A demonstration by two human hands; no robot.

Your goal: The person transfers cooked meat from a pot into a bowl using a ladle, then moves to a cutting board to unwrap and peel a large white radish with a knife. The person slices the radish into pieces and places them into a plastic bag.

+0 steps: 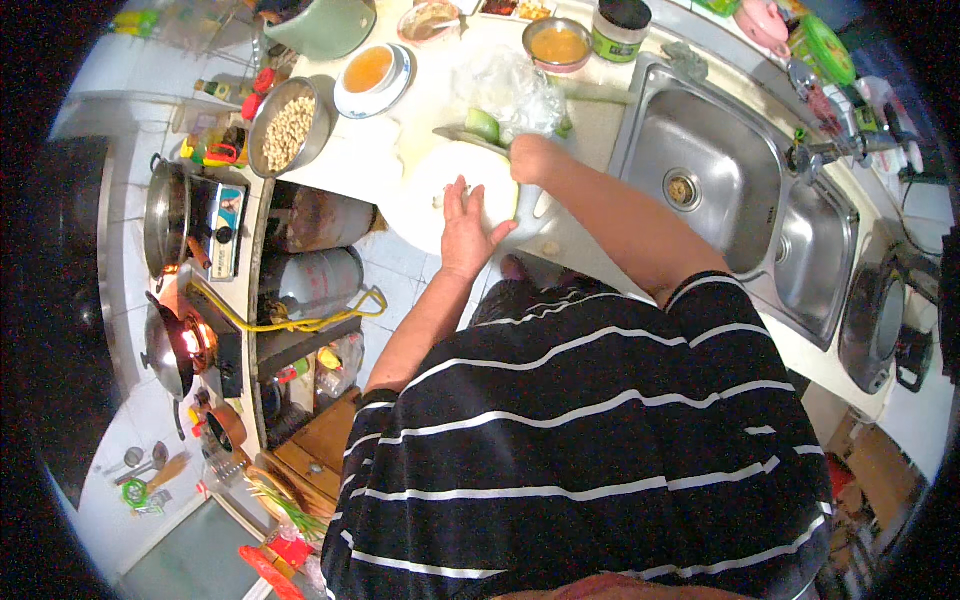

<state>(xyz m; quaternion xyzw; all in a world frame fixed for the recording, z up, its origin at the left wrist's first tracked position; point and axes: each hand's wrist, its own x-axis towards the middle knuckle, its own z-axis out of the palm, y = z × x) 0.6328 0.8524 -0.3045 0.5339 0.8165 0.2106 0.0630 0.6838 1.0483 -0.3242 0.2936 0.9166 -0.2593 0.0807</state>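
Observation:
A large, pale cut gourd [491, 161], perhaps a winter melon, lies on a white round cutting board [420, 234]; both are overexposed. My left hand [466, 232] rests on its near side with spread fingers, holding it against the board. At its far edge, my right hand [535, 159] is closed around a knife, its handle hidden in the fist. The knife blade [461, 136] points left along the gourd's far side. Just beyond the blade sits a green-skinned piece [482, 125], beside a crumpled clear plastic bag [510, 90].
A metal bowl of peanuts [289, 133] and a bowl of orange liquid [369, 69] stand on the left. Farther back are a second orange-filled bowl [557, 45] and a dark-lidded jar [621, 30]. The steel sink [705, 165] is right. A wok [166, 346] sits by a lit burner [196, 341].

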